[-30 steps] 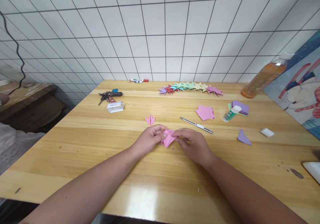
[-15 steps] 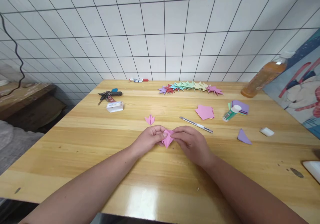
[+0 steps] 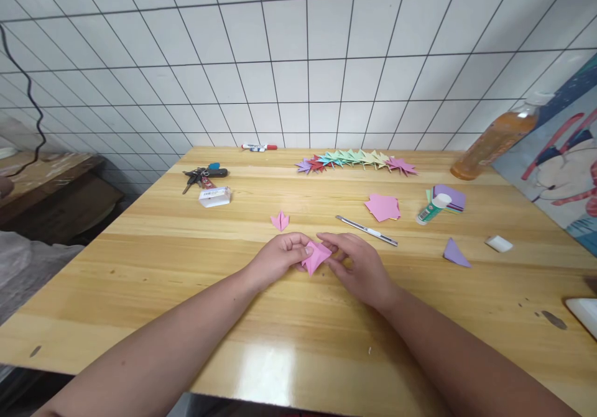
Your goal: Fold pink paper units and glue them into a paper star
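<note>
My left hand (image 3: 283,252) pinches a pink folded paper piece (image 3: 319,257) between thumb and fingers, just above the wooden table. The paper has pointed corners, and its left part is hidden by my thumb and fingers. My right hand (image 3: 357,261) is beside the paper's right corner with thumb and fingers apart. Whether a fingertip touches the paper's edge is hard to tell. Beyond my left hand lies another pink folded piece (image 3: 280,221) with several points. A craft knife (image 3: 366,230) lies beyond my right hand.
Toward the wall sits a row of multicoloured folded paper (image 3: 357,159). Pink paper sheets (image 3: 383,207), a glue stick (image 3: 433,209), a purple paper triangle (image 3: 456,253) and an eraser (image 3: 499,243) are on the right. Keys (image 3: 204,176) and a small white box (image 3: 215,197) lie left.
My right hand's fingers have spread and let go of the paper's right side, baring its right corner. My left hand keeps its pinch in the same place.
</note>
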### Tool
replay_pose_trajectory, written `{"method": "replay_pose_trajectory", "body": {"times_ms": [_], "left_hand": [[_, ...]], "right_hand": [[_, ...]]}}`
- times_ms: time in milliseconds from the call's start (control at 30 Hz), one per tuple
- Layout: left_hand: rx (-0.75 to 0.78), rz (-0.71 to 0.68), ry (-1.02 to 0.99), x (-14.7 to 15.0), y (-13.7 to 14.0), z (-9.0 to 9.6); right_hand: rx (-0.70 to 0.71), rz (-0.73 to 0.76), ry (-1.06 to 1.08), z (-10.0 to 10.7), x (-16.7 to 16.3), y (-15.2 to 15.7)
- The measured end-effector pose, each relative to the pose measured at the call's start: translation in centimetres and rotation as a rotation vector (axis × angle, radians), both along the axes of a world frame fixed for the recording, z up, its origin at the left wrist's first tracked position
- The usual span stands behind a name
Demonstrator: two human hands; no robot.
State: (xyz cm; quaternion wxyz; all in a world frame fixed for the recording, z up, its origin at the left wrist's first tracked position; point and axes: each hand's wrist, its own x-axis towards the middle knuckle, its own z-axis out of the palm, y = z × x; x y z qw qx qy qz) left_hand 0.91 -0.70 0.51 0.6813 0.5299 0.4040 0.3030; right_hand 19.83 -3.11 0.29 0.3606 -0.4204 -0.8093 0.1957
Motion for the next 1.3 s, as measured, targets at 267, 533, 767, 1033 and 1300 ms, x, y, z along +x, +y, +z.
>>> {"method": "replay_pose_trajectory", "body": {"times_ms": [267,533,767,1033,1300], "left_hand": [[-0.002,0.014,0.046,-0.06,0.12,-0.13],[0.022,-0.044,0.066,-0.12,0.06,-0.31],[0.019,-0.008,0.090,-0.02,0.05,-0.07],[0.030,-0.048,0.085,-0.04,0.00,-0.29],[0.040,-0.075,0.066,0.16,-0.12,-0.12]], "right_hand": [[-0.032,-0.034,0.006,-0.21,0.25,-0.13],[0.052,0.023,-0.104,-0.28,0.71,0.09],[0.083,0.004,-0.025,-0.34,0.62,0.18],[0.027,-0.019,-0.018,0.07,0.31,0.04],[-0.182,-0.131,0.117,-0.45,-0.11,-0.20]]}}
